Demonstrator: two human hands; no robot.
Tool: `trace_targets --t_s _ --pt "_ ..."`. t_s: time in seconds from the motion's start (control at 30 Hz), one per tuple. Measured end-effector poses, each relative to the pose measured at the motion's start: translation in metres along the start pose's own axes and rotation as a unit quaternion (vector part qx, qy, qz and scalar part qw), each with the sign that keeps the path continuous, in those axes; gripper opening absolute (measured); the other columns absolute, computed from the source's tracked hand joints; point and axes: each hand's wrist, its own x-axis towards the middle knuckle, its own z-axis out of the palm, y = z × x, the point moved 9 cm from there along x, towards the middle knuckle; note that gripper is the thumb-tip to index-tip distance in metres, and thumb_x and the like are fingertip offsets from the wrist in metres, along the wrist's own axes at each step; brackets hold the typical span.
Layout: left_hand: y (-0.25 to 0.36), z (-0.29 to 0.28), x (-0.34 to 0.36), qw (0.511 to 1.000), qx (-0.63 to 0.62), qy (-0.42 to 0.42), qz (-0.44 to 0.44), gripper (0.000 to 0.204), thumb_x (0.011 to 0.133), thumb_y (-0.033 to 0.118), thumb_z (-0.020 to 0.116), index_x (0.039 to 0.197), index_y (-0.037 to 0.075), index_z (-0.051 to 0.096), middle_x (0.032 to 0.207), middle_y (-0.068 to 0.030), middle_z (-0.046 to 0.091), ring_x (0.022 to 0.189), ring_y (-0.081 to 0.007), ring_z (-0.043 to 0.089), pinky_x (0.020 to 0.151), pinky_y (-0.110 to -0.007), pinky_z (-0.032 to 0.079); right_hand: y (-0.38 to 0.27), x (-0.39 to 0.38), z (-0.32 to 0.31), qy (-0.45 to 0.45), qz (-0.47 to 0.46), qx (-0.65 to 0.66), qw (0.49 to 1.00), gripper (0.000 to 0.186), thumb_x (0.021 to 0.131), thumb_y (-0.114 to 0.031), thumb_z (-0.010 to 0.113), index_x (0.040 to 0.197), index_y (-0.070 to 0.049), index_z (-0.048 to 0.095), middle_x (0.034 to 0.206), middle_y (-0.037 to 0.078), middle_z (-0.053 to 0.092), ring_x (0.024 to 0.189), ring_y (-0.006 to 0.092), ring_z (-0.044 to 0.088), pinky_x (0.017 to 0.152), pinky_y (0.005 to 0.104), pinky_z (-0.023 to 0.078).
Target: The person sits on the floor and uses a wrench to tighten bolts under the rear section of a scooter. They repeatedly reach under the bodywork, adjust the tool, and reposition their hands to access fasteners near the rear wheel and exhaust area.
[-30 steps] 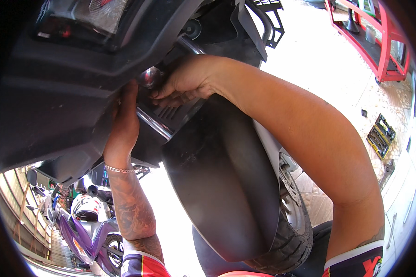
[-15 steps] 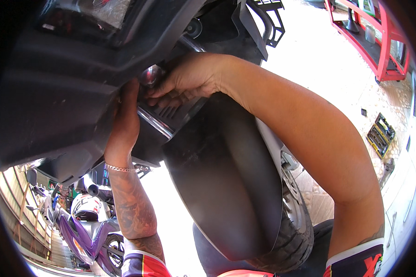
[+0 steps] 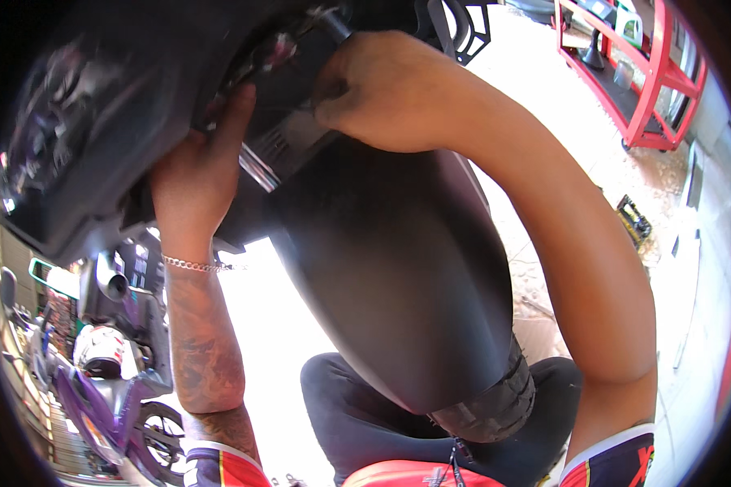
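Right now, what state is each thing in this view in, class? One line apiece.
Left hand: against the black fairing, fingers mostly hidden
Right hand: fingers curled, grip unclear
Black front fender: mounted above the treaded tire
Fork tube: exposed
Purple motorcycle: parked
White helmet: apparently resting on the motorcycle
Red tool cart: standing, shelves loaded
Tool case: on the floor, apparently open

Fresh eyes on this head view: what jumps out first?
The long, curved, matte black plastic fender dominates the centre, above a black treaded rubber tyre. At its upper end, the left hand, with a silver chain bracelet at the wrist, grips or braces the dark plastic bodywork, while the right hand curls opposite. Then colour: a purple motorcycle lower left, a red metal cart upper right.
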Motion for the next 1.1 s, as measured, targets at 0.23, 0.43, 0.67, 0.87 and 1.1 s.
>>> trace_targets --t_s 0.23,0.43,0.67,0.87,1.1 --pt "0.012 -0.016 -0.041 0.961 -0.238 0.104 -0.090 0.054 0.094 0.024 0.078 0.138 -0.001 0.059 0.132 -0.0166 0.067 0.121 -0.0222 0.064 0.107 -0.035 0.047 -0.062 -0.025 -0.039 -0.002 0.045 -0.095 0.994 0.031 0.086 -0.019 0.068 0.109 0.002 0.072 0.109 0.024 0.070 0.100 0.0381 0.068 0.093 0.0480 0.053" --pt "-0.021 -0.004 -0.091 0.814 -0.384 0.152 -0.409 0.039 0.097 0.020 0.070 0.128 0.000 0.058 0.114 -0.0178 0.071 0.105 -0.0267 0.070 0.091 -0.035 0.055 -0.100 -0.014 -0.040 0.230 -0.141 -0.148 0.952 0.030 0.085 -0.012 0.067 0.111 0.004 0.067 0.107 0.027 0.068 0.101 0.0460 0.064 0.090 0.0527 0.049" --pt "-0.034 0.023 -0.105 0.857 -0.485 0.131 -0.116 0.050 0.094 0.013 0.078 0.138 0.004 0.057 0.127 -0.0102 0.064 0.120 -0.0176 0.061 0.090 -0.028 0.054 -0.082 0.001 -0.014 0.197 -0.076 -0.309 0.927 0.031 0.093 -0.018 0.067 0.118 0.001 0.065 0.112 0.029 0.064 0.104 0.0480 0.061 0.092 0.0544 0.047" --pt "-0.038 0.034 -0.105 0.863 -0.459 0.132 -0.166 0.052 0.093 0.019 0.078 0.138 0.003 0.057 0.130 -0.0127 0.062 0.120 -0.0219 0.062 0.091 -0.032 0.056 -0.079 0.006 -0.002 0.222 -0.113 -0.439 0.863 0.036 0.097 -0.028 0.064 0.120 0.000 0.066 0.111 0.026 0.066 0.101 0.0459 0.063 0.093 0.0552 0.047" --pt "-0.048 0.042 -0.101 0.855 -0.466 0.136 -0.180 0.053 0.093 0.021 0.078 0.138 0.001 0.058 0.133 -0.0164 0.062 0.121 -0.0262 0.063 0.094 -0.035 0.055 -0.075 0.030 -0.009 0.178 -0.118 -0.378 0.901 0.030 0.096 -0.030 0.065 0.111 -0.005 0.072 0.100 0.021 0.070 0.095 0.0411 0.067 0.089 0.0523 0.050"
